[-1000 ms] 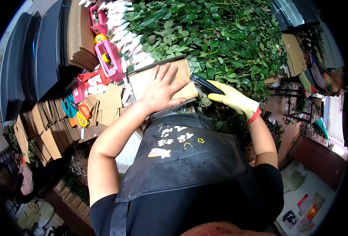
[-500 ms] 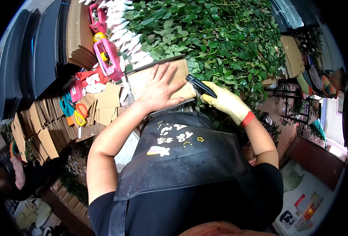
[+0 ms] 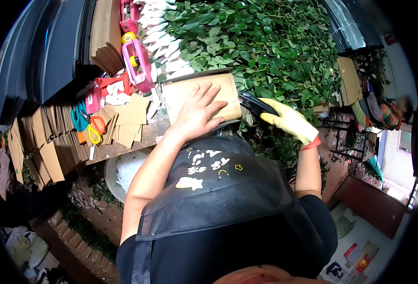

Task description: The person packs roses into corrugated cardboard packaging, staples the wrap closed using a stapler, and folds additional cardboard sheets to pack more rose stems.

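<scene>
Bare and with its fingers spread, my left hand lies flat on a tan cardboard piece that has a dark board edge along its far side. My right hand, in a yellow glove with a red cuff, is closed round a black stapler-like tool. The tip of that tool is at the right edge of the cardboard. Green leafy stems cover the surface just beyond both hands.
White-wrapped bundles and a pink tape dispenser stand at the back left. Scissors lie among small cardboard pieces. Dark stacked boards rise at far left. A round tub is below the table edge.
The tool and gloved hand came in toward the cardboard, then moved slightly back to the right. The view has shifted, showing more of the tub. My left hand stays on the cardboard.
</scene>
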### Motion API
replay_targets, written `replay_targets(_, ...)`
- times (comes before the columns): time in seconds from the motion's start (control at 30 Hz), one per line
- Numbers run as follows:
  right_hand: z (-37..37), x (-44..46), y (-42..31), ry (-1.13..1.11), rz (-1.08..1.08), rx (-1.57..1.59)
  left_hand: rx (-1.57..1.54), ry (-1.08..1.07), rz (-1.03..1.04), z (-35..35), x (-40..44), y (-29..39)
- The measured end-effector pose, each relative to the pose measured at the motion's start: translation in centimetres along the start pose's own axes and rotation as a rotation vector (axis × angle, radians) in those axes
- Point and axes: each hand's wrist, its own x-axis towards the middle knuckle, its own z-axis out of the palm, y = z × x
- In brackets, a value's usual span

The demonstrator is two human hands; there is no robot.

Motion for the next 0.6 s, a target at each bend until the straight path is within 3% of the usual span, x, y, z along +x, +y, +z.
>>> replay_targets(0.07,-1.9,-1.8,-0.7,-0.008,0.08,-0.129,0.004,-0.007,-0.022,0.4,-0.3,-0.3)
replay_targets(0.13,-2.5,-3.5,-3.2,0.06,0.347,-0.314,0.008,0.001,-0.03,0.2,-0.2,-0.2)
replay_targets(0.2,-3.2,-4.9,-2.4,0.124,0.255,-0.155,0.006,0.01,-0.018,0.1,-0.2,0.1)
replay_targets(0.27,-2.8,-5.5,-1.1,0.246,0.025,0.023,0.0,0.028,0.007,-0.2,-0.3,0.1)
replay_targets(0.3,-2.8,-5.5,-4.5,0.253,0.188,0.077,-0.088,0.008,-0.028,-0.3,-0.3,0.3)
replay_targets(0.33,-1.4,-5.1,-4.7,0.363,0.061,0.283,-0.174,-0.013,-0.062,-0.4,-0.4,0.5)
replay_targets(0.4,0.9,-3.4,-5.4,0.338,-0.063,0.493,-0.461,0.0,-0.149,-0.7,-1.2,1.6)
replay_targets(0.47,4.0,-2.0,-7.5,0.364,-0.052,0.488,-0.864,0.096,-0.259,-0.7,-2.1,3.6)
replay_targets(0.53,5.4,-1.5,-13.1,0.215,-0.236,0.391,-1.319,0.204,-0.355,-0.6,-3.0,5.2)
replay_targets(0.6,7.9,-0.2,-12.7,0.128,-0.58,-0.05,-1.482,0.424,-0.393,-0.8,-3.7,6.6)
